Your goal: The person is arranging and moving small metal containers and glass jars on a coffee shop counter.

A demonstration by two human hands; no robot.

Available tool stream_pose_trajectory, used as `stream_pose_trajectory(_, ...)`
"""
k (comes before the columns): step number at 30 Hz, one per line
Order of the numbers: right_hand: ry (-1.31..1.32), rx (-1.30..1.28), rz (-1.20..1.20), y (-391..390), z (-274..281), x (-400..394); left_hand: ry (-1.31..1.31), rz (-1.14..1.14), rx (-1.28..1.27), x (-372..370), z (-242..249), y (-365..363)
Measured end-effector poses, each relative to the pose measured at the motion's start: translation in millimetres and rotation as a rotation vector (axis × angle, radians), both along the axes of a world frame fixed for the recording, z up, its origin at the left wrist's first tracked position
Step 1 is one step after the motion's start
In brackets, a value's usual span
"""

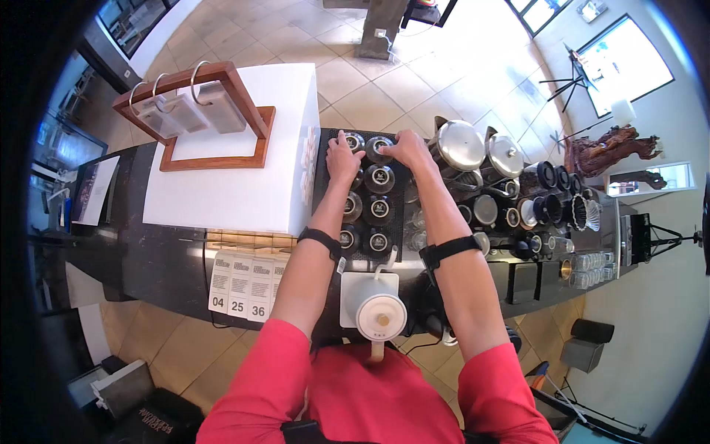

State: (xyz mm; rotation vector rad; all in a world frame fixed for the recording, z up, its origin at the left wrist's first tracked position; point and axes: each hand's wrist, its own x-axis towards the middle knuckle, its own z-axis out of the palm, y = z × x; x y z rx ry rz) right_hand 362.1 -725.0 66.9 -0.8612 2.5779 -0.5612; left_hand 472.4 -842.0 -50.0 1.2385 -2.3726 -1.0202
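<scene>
The left hand [344,159] had its fingers and thumb set about the far left jar [354,140], near the far edge of the mat [399,222], in what looked like a hold; the right hand [407,150] had its thumb on the far right jar [379,149], just beside it, but whether its fingers closed round that jar could not be told.

Toward the near edge of the mat, the other jars stood upright in two columns, the right one plain to see [380,179], the left one partly covered by the left hand and forearm; by the look of it, the columns were already formed and most jars were in line, with only the far pair in hand and neither yet released; whether any jar was still out of place could not be judged.

Farther out, the kettle [381,318] sat at the near edge of the counter [177,251], untouched; the white box [229,192] lay to the left of the mat, the wooden stand [214,164] on top of it and the cards [238,288] by the near edge; two metal pots [460,148] stood to the right, and glasses [592,270] toward the right end.
</scene>
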Motion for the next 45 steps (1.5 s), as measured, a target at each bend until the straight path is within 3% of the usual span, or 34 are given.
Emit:
stream_pose_trajectory(4,0.117,-0.150,-0.020,6,38,10,-0.072,-0.043,-0.124,-4,9,11)
stream_pose_trajectory(8,0.176,-0.247,-0.065,19,74,29,0.026,-0.100,-0.185,6,27,33)
stream_pose_trajectory(12,0.175,-0.340,-0.113,21,109,51,0.304,-0.129,-0.234,12,43,48)
stream_pose_trajectory(14,0.187,-0.401,-0.169,35,122,67,0.626,-0.186,-0.222,29,73,65)
stream_pose_trajectory(15,0.180,-0.478,-0.168,32,129,70,0.627,-0.187,-0.223,43,95,66)
stream_pose_trajectory(17,0.189,-0.489,-0.208,50,155,96,0.723,-0.285,-0.049,70,128,86)
stream_pose_trajectory(19,0.184,-0.506,-0.216,55,177,118,0.740,-0.263,-0.074,84,147,94)
stream_pose_trajectory(22,0.332,-0.584,-0.222,77,205,167,0.836,-0.411,0.052,132,184,102)
stream_pose_trajectory(25,0.355,-0.701,-0.137,106,225,205,0.892,-0.468,0.241,186,210,106)
stream_pose_trajectory(26,0.195,-0.681,-0.148,120,237,223,0.932,-0.477,0.324,212,210,100)
stream_pose_trajectory(27,0.216,-0.776,-0.023,150,242,249,0.979,-0.509,0.427,227,208,101)
stream_pose_trajectory(29,0.174,-0.748,-0.076,162,246,260,0.942,-0.451,0.431,249,215,103)
stream_pose_trajectory(31,0.006,-0.832,0.127,202,248,287,0.891,-0.487,0.457,278,215,103)
stream_pose_trajectory(34,-0.204,-0.893,0.056,253,259,329,0.855,-0.537,0.526,311,204,106)
stream_pose_trajectory(36,-0.201,-0.926,0.035,290,254,348,0.847,-0.551,0.597,326,198,112)
stream_pose_trajectory(38,-0.237,-1.154,-0.097,326,246,362,0.870,-0.605,0.601,334,205,121)
stream_pose_trajectory(42,-0.104,-1.212,-0.222,405,216,367,0.930,-0.722,0.524,334,221,147)
stream_pose_trajectory(44,-0.081,-1.159,-0.465,444,193,367,0.965,-0.766,0.522,337,234,164)
stream_pose_trajectory(45,-0.019,-1.189,-0.436,472,180,358,1.022,-0.811,0.514,325,238,181)
